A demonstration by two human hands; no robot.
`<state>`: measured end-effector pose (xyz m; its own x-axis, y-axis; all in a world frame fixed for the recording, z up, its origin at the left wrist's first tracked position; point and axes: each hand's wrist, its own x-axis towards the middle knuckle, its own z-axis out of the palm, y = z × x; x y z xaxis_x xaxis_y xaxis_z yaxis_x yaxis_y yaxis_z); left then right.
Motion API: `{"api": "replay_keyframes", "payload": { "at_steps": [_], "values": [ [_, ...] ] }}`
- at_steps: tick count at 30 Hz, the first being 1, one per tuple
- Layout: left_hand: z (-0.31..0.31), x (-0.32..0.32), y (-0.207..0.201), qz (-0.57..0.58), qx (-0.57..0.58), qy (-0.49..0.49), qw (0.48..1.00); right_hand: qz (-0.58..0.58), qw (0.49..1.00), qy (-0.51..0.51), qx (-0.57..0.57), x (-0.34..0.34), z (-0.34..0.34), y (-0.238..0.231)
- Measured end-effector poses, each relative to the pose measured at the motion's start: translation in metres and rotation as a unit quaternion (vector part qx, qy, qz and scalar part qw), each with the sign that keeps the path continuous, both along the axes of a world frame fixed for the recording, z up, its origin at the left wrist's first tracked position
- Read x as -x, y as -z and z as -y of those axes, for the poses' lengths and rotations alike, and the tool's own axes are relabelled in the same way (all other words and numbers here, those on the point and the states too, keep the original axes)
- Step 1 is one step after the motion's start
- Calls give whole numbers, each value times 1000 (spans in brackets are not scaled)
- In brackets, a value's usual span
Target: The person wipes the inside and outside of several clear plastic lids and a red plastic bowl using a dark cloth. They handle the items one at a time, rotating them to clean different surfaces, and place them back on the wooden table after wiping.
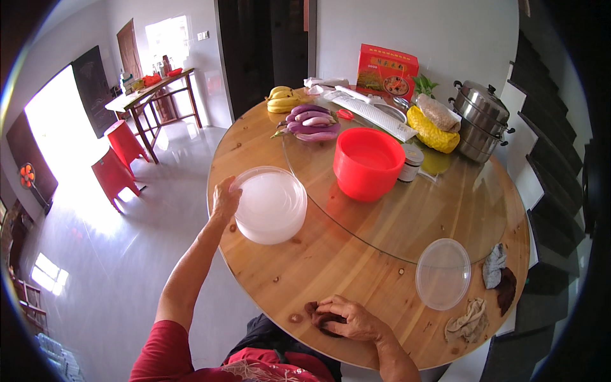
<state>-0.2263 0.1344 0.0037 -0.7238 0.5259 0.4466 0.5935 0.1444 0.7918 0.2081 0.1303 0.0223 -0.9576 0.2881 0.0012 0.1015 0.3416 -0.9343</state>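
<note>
The round wooden table (331, 274) carries a glass turntable (407, 210) across its far half. On the table's left part, overlapping the turntable's edge, sits a translucent white round plastic container (270, 205); the left hand (224, 199) lies against its left rim, fingers curled onto the wall, the arm stretched out from the near left. At the near edge the right hand (351, 318) rests palm down, fingers bent over a small dark brown piece (318, 314), the forearm coming in from the near right. A clear round plastic lid (443, 274) lies flat to the right, well apart from both hands. A red plastic bowl (368, 163) stands on the turntable beyond.
</note>
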Motion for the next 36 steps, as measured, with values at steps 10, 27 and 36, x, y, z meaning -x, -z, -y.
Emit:
{"api": "replay_keyframes", "payload": {
  "at_steps": [10, 27, 36],
  "values": [
    [9, -7, -19, -102, 158, -60, 980, -12, 999, 11, -36, 3, 2, -8],
    [-20, -145, -60, -281, 305, 130, 901, -50, 992, 12, -117, -1, 1, 11],
    [-58, -267, -64, -95, 100, 389, 911, -21, 994, 2, -112, 6, 4, 7]
  ]
}}
